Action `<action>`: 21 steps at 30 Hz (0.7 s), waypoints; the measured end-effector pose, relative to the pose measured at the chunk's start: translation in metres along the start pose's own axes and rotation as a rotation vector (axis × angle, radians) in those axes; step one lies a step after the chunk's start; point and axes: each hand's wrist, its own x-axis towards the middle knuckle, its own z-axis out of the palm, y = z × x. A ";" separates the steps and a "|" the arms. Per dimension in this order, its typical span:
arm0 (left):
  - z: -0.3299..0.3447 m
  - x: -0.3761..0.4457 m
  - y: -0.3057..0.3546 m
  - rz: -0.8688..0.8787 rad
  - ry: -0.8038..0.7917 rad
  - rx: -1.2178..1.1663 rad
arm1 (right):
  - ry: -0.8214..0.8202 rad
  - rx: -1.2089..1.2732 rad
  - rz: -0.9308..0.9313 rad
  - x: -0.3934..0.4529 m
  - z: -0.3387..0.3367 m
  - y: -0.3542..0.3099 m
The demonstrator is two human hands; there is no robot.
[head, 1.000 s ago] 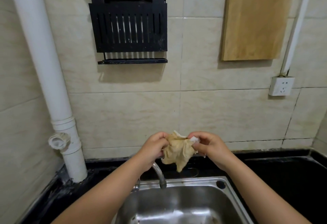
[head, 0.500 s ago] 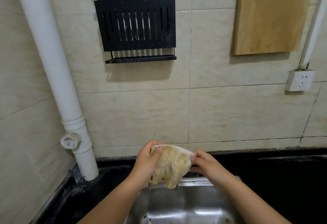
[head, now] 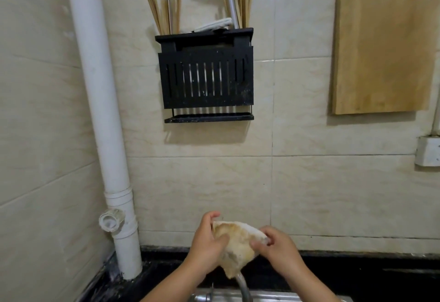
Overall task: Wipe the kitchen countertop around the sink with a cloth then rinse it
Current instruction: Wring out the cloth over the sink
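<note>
A stained yellowish cloth (head: 234,247) is bunched up between my two hands, held in the air above the faucet (head: 244,287). My left hand (head: 207,244) grips its left side with the fingers curled round it. My right hand (head: 277,249) pinches the cloth's right edge. The black countertop (head: 357,275) runs along the wall behind my hands. Only the back rim of the steel sink (head: 281,298) shows at the bottom edge; its basin is out of view.
A white drain pipe (head: 100,120) runs down the wall at left to the counter corner. A black utensil rack (head: 206,75) with chopsticks hangs on the tiles above. A wooden cutting board (head: 381,46) hangs at right, with a wall socket (head: 428,151) below it.
The view has tilted up, so the sink basin has dropped out of sight. My hands stay together on the cloth, kneading it and shifting their hold.
</note>
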 end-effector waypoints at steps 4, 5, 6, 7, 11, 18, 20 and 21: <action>-0.011 0.004 -0.005 0.055 0.010 0.184 | 0.017 -0.135 -0.115 0.006 -0.005 -0.013; -0.013 0.008 -0.008 0.088 0.024 0.265 | -0.002 -0.135 -0.130 0.007 -0.004 -0.017; -0.015 0.010 -0.009 0.111 0.036 0.324 | -0.016 -0.150 -0.141 0.010 -0.004 -0.020; -0.016 0.012 -0.008 0.117 0.041 0.357 | -0.026 -0.162 -0.155 0.013 -0.005 -0.023; -0.014 0.015 0.017 0.071 -0.029 0.036 | -0.018 -0.138 -0.217 0.026 -0.013 -0.046; -0.030 0.053 0.069 0.317 -0.027 -0.038 | 0.091 -0.118 -0.388 0.061 -0.029 -0.101; -0.042 0.068 0.088 0.439 -0.105 0.214 | 0.129 -0.163 -0.499 0.072 -0.037 -0.117; -0.049 0.076 0.098 0.483 -0.146 0.320 | 0.140 -0.201 -0.560 0.079 -0.041 -0.124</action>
